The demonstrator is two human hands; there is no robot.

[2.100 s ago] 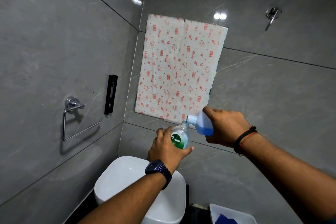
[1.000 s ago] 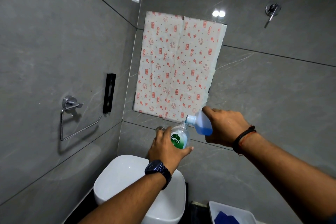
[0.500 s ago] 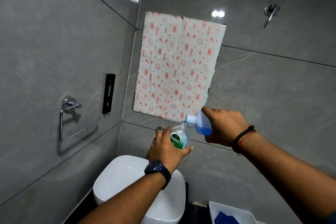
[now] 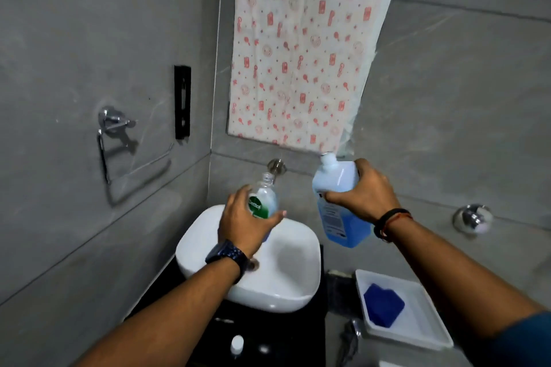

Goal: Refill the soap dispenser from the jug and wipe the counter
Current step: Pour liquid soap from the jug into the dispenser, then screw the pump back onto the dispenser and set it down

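Note:
My left hand [image 4: 243,225] grips a clear soap dispenser bottle [image 4: 264,198] with a green Dettol label, upright above the white basin [image 4: 295,274], its neck open with no pump on it. My right hand [image 4: 368,192] holds the translucent jug [image 4: 335,188] of blue liquid upright, to the right of the dispenser and apart from it, mouth pointing up. A blue cloth [image 4: 383,304] lies in a white tray [image 4: 429,328] on the dark counter [image 4: 286,340] at lower right.
A small white cap [image 4: 237,343] sits on the counter in front of the basin. A wall spout [image 4: 276,165] sticks out behind the dispenser. A chrome towel ring [image 4: 119,146] and black bracket [image 4: 182,102] are on the left wall. Patterned paper [image 4: 304,50] covers the wall.
The jug has swung from tilted over the dispenser's neck to upright and moved right, away from it. Both hands have lowered, and the view has tipped down to show counter and tray.

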